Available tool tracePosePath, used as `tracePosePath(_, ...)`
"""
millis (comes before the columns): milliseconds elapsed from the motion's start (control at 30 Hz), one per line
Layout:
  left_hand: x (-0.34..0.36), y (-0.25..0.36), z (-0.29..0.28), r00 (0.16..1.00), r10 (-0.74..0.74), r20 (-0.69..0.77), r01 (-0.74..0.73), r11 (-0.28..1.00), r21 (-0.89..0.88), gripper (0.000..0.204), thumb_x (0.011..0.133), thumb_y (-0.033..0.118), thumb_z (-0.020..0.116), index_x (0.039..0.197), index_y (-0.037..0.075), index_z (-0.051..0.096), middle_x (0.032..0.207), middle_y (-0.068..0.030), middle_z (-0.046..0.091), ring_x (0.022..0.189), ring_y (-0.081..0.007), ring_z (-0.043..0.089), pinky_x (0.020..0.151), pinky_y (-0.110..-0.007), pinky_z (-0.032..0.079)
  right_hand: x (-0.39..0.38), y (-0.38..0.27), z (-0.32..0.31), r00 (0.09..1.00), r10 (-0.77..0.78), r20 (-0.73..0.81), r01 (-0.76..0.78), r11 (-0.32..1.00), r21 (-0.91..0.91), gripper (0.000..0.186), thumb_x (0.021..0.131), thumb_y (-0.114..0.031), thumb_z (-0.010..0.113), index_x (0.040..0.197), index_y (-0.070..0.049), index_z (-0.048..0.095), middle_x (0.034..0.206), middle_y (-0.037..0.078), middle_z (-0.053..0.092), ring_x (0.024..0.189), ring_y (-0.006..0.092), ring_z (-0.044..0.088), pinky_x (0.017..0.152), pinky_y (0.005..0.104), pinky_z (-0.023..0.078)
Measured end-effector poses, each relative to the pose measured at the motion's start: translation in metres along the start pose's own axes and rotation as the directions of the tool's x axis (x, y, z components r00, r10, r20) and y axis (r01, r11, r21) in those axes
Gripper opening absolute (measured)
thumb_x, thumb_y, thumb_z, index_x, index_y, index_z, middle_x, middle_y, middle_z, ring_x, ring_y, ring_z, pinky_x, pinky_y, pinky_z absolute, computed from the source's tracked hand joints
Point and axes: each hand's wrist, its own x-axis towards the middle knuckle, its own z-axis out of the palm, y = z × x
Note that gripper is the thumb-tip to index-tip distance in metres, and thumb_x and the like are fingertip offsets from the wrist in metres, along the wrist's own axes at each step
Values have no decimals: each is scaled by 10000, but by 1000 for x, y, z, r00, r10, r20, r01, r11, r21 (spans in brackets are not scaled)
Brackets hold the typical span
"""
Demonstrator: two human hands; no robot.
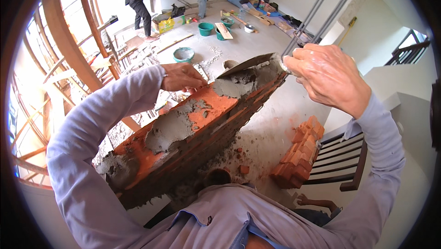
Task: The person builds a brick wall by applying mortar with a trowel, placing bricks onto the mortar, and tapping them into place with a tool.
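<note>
A low brick wall (213,108) runs slantwise in front of me, with patches of wet grey mortar (170,131) spread on its orange top course. My right hand (328,76) is closed round the handle of a trowel (250,63). The trowel's blade lies tilted over mortar at the wall's far right end. At the wall's far edge, my left hand (183,76) has its fingers bent and drawn together near the top bricks. What those fingers hold, if anything, is hidden.
Stacked bricks (298,152) stand at right beside a dark railing (337,159). Green tubs (183,55) sit on the floor beyond the wall. Wooden posts (69,33) rise at left. Two people (140,3) stand at the back; another person's hand (305,200) shows lower right.
</note>
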Motion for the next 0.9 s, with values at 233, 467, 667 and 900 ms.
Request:
tracePosePath(233,-1,0,-3,999,-45,1,45,998,-49,427,956,314,509,1244,8,586,1070,-108,666,949,-167,624,815,-318,514,-66,15,21,908,356,220,-418,774,475,249,927,-240,525,947,8,526,777,214,551,818,418,539,702,486,406)
tracePosePath(467,9,11,-4,999,-28,21,29,999,-30,422,961,325,508,1220,6,606,1045,-104,671,918,-162,628,798,-316,515,-110,17,86,880,393,268,-475,731,490,269,968,-251,447,958,10,511,738,205,527,667,368,553,624,441,418)
tracePosePath(667,7,7,-7,999,-48,27,49,998,-41,443,972,360,505,1213,2,606,1045,-102,673,922,-163,641,800,-307,517,-70,14,46,845,310,436,-526,629,572,262,972,-242,420,941,-1,519,697,173,535,605,311,572,595,419,432)
tracePosePath(900,14,4,-6,999,-45,30,46,998,-36,435,974,361,506,1186,-1,619,1027,-107,676,907,-164,644,794,-307,518,-62,42,49,862,210,460,-442,757,482,272,980,-251,418,948,0,516,621,136,502,492,224,547,514,381,432)
